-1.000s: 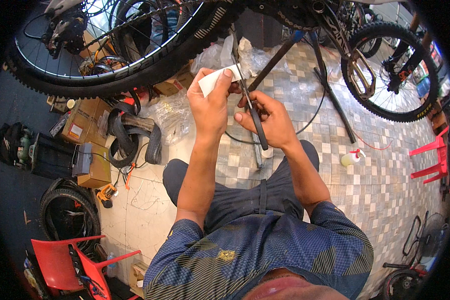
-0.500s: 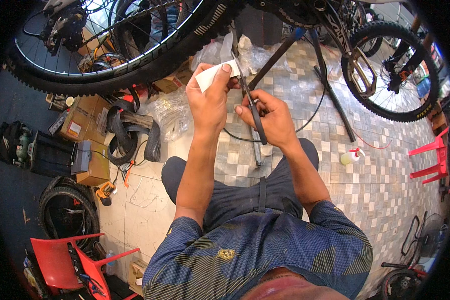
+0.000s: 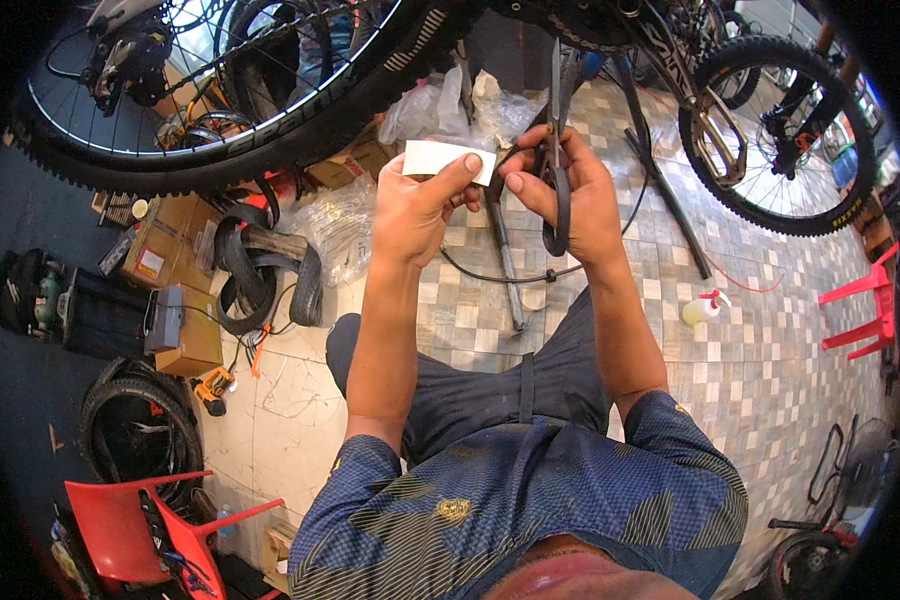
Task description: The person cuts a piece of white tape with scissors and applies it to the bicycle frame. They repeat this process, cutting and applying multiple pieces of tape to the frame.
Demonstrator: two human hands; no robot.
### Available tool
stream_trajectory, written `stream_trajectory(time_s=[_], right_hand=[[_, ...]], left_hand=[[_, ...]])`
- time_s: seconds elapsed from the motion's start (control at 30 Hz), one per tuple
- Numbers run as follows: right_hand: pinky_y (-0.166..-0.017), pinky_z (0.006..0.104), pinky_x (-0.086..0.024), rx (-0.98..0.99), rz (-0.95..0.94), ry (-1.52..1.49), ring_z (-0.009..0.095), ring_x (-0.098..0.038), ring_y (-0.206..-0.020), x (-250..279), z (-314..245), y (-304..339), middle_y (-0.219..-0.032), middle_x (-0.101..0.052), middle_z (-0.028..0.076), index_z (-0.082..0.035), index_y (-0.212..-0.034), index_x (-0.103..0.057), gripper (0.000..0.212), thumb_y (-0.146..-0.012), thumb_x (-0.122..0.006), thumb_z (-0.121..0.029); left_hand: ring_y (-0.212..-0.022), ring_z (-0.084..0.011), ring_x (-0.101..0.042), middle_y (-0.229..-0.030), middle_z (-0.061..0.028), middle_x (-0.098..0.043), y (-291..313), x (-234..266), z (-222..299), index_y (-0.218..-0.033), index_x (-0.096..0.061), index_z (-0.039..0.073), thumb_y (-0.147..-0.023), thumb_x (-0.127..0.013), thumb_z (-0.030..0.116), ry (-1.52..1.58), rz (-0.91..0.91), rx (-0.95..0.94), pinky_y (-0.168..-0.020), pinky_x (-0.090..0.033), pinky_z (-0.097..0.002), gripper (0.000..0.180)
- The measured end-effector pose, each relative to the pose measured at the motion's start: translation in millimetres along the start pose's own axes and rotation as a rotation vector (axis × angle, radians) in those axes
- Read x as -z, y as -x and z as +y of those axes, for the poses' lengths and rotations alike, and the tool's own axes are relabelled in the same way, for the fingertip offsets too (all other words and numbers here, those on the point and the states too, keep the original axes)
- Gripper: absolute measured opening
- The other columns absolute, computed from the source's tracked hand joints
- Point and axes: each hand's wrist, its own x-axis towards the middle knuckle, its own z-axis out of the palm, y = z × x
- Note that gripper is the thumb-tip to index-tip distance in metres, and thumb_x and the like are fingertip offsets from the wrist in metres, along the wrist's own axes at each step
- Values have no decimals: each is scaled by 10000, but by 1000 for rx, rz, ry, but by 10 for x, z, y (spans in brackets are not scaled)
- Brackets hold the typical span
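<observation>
Pinched under the thumb of my left hand (image 3: 411, 218) is a small white rectangular piece, perhaps paper or a sticker (image 3: 432, 158). It lies roughly level, with one end by the thumb tip. My right hand (image 3: 588, 205) grips a pair of black-handled scissors (image 3: 558, 212) by the loops. Their blades point away from me, to the right of the white piece and apart from it. Some of my right fingers are hidden behind the handles.
A bicycle wheel (image 3: 270, 150) hangs close at the upper left, part of a raised bike. Repair-stand legs (image 3: 505, 265) reach the tiled floor ahead. Loose tyres (image 3: 245, 285) and cardboard boxes (image 3: 170, 240) crowd the left. At right are a spray bottle (image 3: 701, 310) and a red chair (image 3: 870, 310).
The scissors have come away from the white piece, moving right and swinging more upright with my right hand. The white piece has turned from slanted to nearly level.
</observation>
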Motion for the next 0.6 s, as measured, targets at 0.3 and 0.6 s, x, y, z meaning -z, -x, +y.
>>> stream_trajectory(time_s=[0.3,0.6], right_hand=[[-756,218,-493,-19,34,38,75,-612,-831,-71,29,-49,-932,-667,29,-18,-1204,-589,431,-846,-816,-92],[-699,221,-499,-227,-152,-182,85,-617,-790,94,111,-131,-923,-663,13,-29,-1207,-603,442,-834,-824,-110]], left_hand=[[-704,-145,-667,-917,-115,-713,-17,34,-117,-1081,-661,-50,-933,-750,163,124,-86,-38,-590,-536,-275,274],[-928,-199,-669,-1247,-200,-617,77,81,-54,-1373,-536,-73,-1022,-609,162,314,-338,-179,-692,-578,-320,428]])
